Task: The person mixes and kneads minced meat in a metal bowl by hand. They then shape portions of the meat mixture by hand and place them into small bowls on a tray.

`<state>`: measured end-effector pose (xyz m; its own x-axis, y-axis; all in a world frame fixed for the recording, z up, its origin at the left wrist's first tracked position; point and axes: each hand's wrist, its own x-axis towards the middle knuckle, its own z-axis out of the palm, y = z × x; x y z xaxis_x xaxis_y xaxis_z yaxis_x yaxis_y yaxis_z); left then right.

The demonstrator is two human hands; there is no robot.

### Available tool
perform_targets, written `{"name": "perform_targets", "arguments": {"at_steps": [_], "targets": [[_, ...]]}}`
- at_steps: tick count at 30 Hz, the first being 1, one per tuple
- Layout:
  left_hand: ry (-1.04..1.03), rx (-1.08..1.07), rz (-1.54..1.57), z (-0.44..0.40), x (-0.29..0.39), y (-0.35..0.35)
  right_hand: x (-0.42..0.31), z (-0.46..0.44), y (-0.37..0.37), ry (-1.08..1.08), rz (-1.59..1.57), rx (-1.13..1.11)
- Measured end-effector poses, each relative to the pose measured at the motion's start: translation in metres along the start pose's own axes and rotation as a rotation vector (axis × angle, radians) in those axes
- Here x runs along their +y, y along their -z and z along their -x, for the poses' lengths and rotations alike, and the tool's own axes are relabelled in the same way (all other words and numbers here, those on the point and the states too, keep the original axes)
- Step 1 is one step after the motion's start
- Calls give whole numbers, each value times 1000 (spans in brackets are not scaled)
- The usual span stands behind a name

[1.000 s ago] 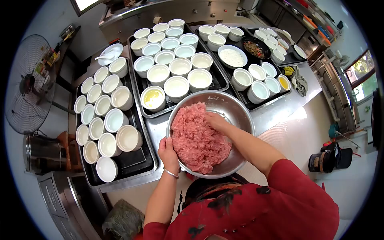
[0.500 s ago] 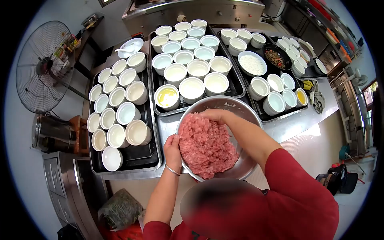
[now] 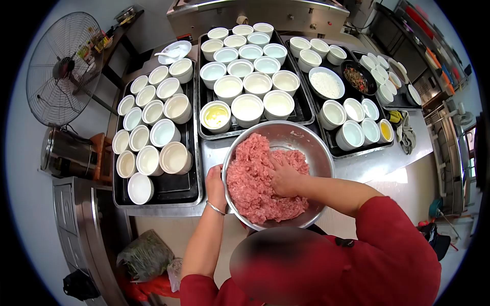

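A wide metal mixing bowl stands at the table's near edge, holding a big heap of pink minced meat. At the bowl's left rim, my left hand is closed on the edge, with a bangle on its wrist. My right hand is inside the bowl, its fingers sunk into the right side of the meat. The fingertips are hidden in the mince. Bare metal shows along the bowl's right and far inner wall.
Black trays of white ramekins stand left, behind and right of the bowl. One ramekin holds something yellow. At the right are a bowl of white grains, a dark bowl of chopped bits and a cloth.
My right hand has moved from the far top of the meat down into its right side. The mince now spreads further right. My left hand stays at the bowl's left rim.
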<state>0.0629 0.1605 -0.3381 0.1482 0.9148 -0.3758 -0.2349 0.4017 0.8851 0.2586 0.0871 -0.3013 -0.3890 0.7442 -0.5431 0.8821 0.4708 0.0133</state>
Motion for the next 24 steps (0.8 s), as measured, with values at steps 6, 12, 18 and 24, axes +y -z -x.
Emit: {"name": "perform_targets", "arguments": {"at_steps": [6, 12, 18, 24], "targets": [[265, 32, 5, 91, -1, 14, 60, 15, 29, 168, -513, 278], [29, 119, 167, 99, -36, 7, 99, -71, 37, -303, -1267, 275], [43, 111, 215, 81, -16, 9, 66, -110, 68, 170, -1564, -319], [30, 14, 74, 32, -3, 21, 22, -106, 106, 280, -855, -521]]}}
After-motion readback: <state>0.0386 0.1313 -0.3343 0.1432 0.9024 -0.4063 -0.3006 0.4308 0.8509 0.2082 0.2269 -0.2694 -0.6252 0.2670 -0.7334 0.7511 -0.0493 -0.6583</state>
